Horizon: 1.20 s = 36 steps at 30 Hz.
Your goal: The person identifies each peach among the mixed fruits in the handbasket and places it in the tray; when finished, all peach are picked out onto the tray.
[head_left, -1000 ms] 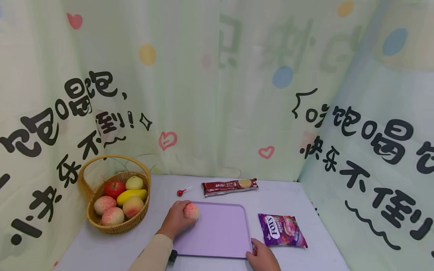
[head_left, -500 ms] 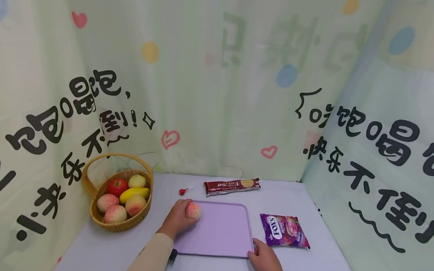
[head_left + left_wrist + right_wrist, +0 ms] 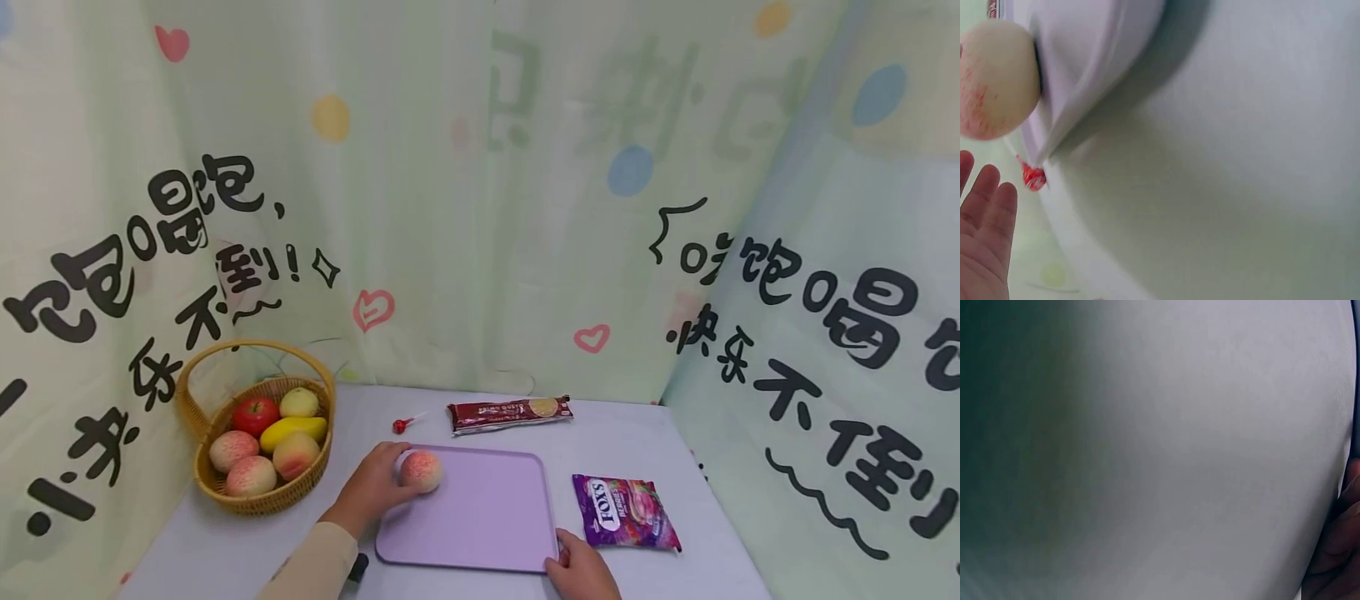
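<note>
A pink-and-cream peach (image 3: 422,472) sits on the far left corner of the purple tray (image 3: 480,508). My left hand (image 3: 372,490) is beside the peach in the head view, thumb close to it. In the left wrist view the fingers (image 3: 999,215) are straight and apart from the peach (image 3: 1000,81), which lies against the tray (image 3: 1079,37). At the near right corner, my right hand (image 3: 581,568) grips the tray's edge. Curled fingers (image 3: 1338,544) show at the border of the right wrist view.
To the left stands a wicker basket (image 3: 262,502) of several fruits, including a red apple (image 3: 254,415) and a yellow banana (image 3: 292,432). A red lollipop (image 3: 400,426) and a brown biscuit pack (image 3: 510,414) lie behind the tray. The purple candy bag (image 3: 626,512) is to its right.
My left hand has let go of the peach and shifted left, its fingers now off it. The peach has stayed on the tray. My right hand keeps its grip on the corner.
</note>
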Each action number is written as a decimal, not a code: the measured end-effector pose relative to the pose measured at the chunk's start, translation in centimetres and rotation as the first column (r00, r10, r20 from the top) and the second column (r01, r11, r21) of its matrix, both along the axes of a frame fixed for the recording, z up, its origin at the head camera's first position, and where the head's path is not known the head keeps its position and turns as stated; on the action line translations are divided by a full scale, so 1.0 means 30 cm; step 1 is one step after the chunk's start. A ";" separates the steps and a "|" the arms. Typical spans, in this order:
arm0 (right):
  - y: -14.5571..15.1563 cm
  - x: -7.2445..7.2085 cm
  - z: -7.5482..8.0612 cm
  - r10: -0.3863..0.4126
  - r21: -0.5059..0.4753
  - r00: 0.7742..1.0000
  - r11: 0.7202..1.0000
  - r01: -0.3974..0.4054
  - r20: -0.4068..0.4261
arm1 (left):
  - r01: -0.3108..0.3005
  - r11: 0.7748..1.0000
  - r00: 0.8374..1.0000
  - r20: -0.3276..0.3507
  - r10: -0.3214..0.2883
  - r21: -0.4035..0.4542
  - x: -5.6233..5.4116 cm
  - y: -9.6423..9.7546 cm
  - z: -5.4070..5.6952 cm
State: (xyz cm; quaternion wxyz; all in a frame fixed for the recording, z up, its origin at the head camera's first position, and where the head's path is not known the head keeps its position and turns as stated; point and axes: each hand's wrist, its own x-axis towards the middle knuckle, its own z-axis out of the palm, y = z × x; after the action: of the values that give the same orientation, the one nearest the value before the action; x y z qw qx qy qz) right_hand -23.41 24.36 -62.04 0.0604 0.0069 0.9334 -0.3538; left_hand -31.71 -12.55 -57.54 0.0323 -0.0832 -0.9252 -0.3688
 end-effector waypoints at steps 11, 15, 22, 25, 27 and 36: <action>-0.025 -0.007 -0.001 -0.003 -0.003 1.000 1.000 0.003 0.005 | 0.032 0.992 0.999 -0.019 -0.034 -0.124 0.044 -0.097 0.053; -0.012 -0.006 -0.004 -0.016 0.007 1.000 1.000 0.016 0.026 | 0.053 0.991 0.998 -0.034 -0.057 -0.124 0.050 -0.113 0.051; 0.001 -0.003 -0.002 -0.018 0.014 1.000 1.000 0.018 0.015 | 0.023 0.989 0.995 -0.092 -0.036 -0.145 0.076 -0.139 0.060; 0.001 -0.004 -0.008 -0.013 0.012 1.000 1.000 0.013 0.006 | -0.005 0.988 0.994 -0.111 -0.012 -0.157 0.082 -0.157 0.069; 0.000 -0.003 -0.011 -0.010 0.009 1.000 1.000 0.010 0.004 | -0.018 0.985 0.993 -0.118 -0.002 -0.169 0.083 -0.168 0.076; 0.006 -0.002 -0.009 -0.019 0.006 1.000 1.000 0.019 0.012 | -0.077 0.973 0.968 -0.249 0.020 -0.218 0.086 -0.223 0.121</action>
State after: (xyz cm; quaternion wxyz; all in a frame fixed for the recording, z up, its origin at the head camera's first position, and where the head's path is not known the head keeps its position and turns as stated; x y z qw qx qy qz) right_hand -23.46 24.53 -62.31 0.0624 0.0179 0.9339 -0.3517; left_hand -29.13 -19.23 -53.90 0.1456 -0.1084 -0.9518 -0.2473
